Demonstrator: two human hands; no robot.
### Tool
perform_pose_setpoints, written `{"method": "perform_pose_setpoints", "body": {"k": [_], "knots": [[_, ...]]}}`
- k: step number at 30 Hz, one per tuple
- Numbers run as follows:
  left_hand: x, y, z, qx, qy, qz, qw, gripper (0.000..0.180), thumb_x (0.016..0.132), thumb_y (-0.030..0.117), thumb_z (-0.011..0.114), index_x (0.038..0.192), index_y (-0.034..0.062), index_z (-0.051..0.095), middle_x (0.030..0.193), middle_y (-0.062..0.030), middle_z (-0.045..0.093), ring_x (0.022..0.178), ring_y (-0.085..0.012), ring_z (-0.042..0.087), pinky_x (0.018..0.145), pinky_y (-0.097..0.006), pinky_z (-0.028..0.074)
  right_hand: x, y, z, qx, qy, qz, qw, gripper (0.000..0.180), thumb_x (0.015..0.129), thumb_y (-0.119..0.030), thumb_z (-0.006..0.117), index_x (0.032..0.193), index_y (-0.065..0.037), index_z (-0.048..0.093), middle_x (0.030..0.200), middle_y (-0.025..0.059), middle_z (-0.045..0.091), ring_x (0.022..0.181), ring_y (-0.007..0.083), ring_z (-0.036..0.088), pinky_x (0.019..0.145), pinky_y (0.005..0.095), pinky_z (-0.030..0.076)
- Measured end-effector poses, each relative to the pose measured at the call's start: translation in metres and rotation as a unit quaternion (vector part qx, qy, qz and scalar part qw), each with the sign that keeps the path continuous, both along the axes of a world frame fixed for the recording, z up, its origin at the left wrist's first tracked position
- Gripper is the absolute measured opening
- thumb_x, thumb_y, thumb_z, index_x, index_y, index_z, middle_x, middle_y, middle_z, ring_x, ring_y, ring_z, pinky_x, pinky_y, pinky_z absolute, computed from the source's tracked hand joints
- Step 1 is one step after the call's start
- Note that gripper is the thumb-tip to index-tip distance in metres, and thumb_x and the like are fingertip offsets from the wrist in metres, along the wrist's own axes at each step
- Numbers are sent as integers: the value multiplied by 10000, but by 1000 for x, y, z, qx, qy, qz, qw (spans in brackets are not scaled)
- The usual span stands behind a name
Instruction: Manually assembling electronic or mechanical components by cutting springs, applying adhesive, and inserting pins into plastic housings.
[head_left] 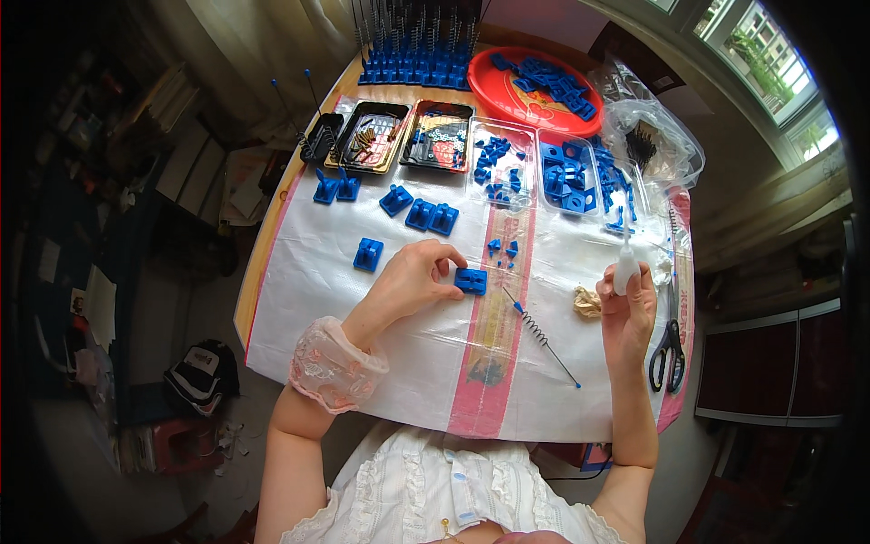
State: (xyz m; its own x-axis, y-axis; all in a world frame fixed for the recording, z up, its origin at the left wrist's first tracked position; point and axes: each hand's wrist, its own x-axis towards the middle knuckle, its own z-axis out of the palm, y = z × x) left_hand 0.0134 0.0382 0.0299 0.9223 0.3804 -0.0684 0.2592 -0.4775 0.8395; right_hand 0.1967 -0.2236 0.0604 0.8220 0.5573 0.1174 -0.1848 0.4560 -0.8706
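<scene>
My left hand [412, 279] lies on the table with thumb and index finger pinching the left edge of a small blue plastic base [470, 281]. Raised off to the right, my right hand [629, 313] is closed around a small white squeeze bottle [625, 267], its thin nozzle pointing up. Between the hands lies a metal spring on a thin rod [541, 337], with a blue piece near its upper end. Several tiny blue plastic pieces [503, 249] sit just beyond the base. One more blue part [367, 255] rests left of my left hand.
Black trays [446, 165] and clear plastic boxes [570, 208] of blue parts line the far side. Behind stand a red basin [480, 86] and rows of spring assemblies [417, 68]. Crumpled tan paper [587, 302] and black-handled scissors [668, 358] lie at right.
</scene>
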Motion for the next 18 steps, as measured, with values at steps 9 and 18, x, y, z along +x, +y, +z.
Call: {"method": "perform_pose_setpoints", "body": {"k": [9, 18], "knots": [[0, -1, -2, 6, 1, 2, 1000, 400, 667, 66, 906, 1041, 69, 765, 814, -11, 612, 704, -113, 543, 667, -264, 481, 40, -23, 0, 11, -58, -18, 998, 330, 944, -30, 711, 1232, -56, 553, 1155, 165, 706, 1101, 206, 679, 1054, 339, 504], [1, -3, -1, 8, -12, 2, 1000, 401, 668, 43, 897, 1046, 60, 768, 806, 1, 603, 683, -83, 515, 641, -237, 463, 60, -15, 7, -172, -107, -4, 979, 236, 927, -36, 722, 1141, -27, 624, 1092, 105, 721, 1026, 139, 656, 944, 262, 478]]}}
